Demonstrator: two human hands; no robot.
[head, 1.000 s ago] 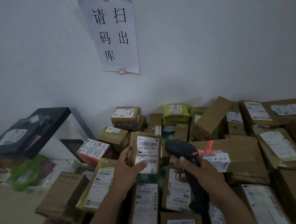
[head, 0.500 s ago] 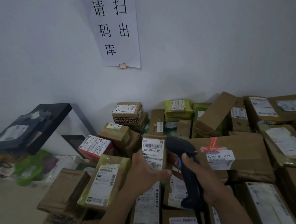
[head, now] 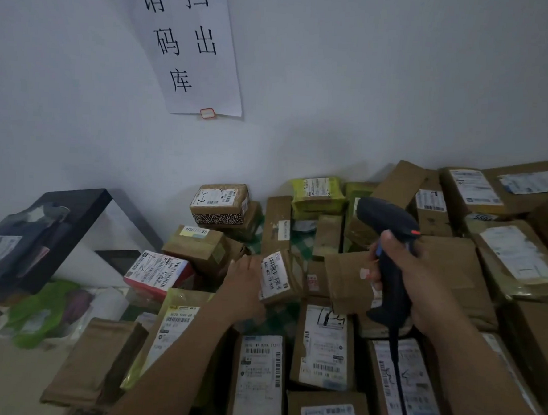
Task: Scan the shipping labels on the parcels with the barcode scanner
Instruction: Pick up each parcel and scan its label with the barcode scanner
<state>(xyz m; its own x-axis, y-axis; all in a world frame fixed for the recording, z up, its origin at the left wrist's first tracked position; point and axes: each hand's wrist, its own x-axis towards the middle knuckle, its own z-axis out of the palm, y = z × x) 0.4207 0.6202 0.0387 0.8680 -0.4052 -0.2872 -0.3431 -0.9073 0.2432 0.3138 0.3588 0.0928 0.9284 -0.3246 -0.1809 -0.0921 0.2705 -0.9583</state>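
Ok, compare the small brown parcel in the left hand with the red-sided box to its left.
The small brown parcel is held tilted by the left hand; the red-sided box rests untouched in the pile. The small brown parcel is plain brown cardboard; the red-sided box has red sides. Both carry a white barcode label facing the camera.
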